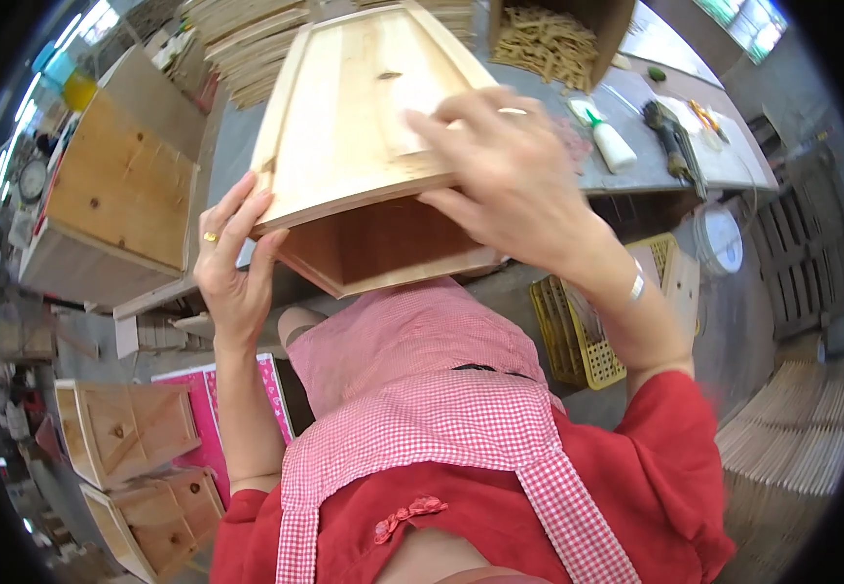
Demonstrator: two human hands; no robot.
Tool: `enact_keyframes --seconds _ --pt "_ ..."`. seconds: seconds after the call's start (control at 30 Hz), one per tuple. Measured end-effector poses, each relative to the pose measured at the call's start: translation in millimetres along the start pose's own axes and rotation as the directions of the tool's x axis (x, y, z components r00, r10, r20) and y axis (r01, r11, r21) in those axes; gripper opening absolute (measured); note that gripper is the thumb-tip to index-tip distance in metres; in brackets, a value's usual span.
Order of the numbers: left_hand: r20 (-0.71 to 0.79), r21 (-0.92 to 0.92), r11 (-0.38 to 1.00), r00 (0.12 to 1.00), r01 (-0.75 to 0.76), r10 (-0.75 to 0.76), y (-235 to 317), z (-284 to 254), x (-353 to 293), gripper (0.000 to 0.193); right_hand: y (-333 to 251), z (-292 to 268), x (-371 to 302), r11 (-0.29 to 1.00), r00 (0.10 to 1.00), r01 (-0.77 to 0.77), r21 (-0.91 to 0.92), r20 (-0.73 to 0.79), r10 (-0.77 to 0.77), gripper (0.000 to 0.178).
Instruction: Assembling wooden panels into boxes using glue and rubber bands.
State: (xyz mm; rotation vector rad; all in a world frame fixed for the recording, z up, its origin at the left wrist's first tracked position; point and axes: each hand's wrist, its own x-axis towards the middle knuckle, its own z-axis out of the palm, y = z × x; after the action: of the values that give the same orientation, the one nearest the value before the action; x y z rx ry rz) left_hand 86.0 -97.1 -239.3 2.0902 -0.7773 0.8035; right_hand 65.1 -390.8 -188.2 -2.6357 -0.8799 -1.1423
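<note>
Pale, knotty wooden box [344, 122], open-ended, lies at the upper centre of the frame, over the flat grey worktable [232, 151]; it should prove stiff, fairly light, best held by its side edges. The left hand [229, 261] clasps its near left corner between fingers and thumb; the right hand [514, 175] blurs over the near right edge, grip impossible to tell.

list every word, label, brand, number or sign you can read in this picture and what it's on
None can be read.
Pale wooden open-ended box: no lettering visible, just grain and a knot.
White plastic bottle with green cap: no legible label.
Bright pink white-patterned panel: any lettering too small to tell.
</note>
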Motion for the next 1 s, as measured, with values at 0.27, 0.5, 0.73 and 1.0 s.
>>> enact_keyframes --seconds 0.27,0.5,0.73,1.0 --pt "-0.045 0.033 0.999 0.998 0.033 -0.031 -8.5 -10.8 -8.4 0.036 39.9 25.7 -68.7 0.555 0.825 -0.477 0.681 0.13 0.549 0.044" --pt "0.014 -0.474 0.874 0.993 0.108 -0.115 -31.8 -7.6 -5.3 0.049 31.4 33.6 -52.0 0.75 0.863 -0.218 0.624 -0.235 0.447 0.034" --pt "0.043 -0.552 0.822 0.989 0.141 -0.141 -29.5 -15.3 -7.8 0.042 42.0 26.7 -63.1 0.888 0.941 -0.165 0.429 -0.201 0.272 0.059" --pt "0.113 -0.639 0.713 0.953 0.287 -0.282 -60.0 0.4 29.2 0.037 87.8 61.7 -45.5 0.421 0.808 -0.344 0.839 0.037 0.588 0.065"
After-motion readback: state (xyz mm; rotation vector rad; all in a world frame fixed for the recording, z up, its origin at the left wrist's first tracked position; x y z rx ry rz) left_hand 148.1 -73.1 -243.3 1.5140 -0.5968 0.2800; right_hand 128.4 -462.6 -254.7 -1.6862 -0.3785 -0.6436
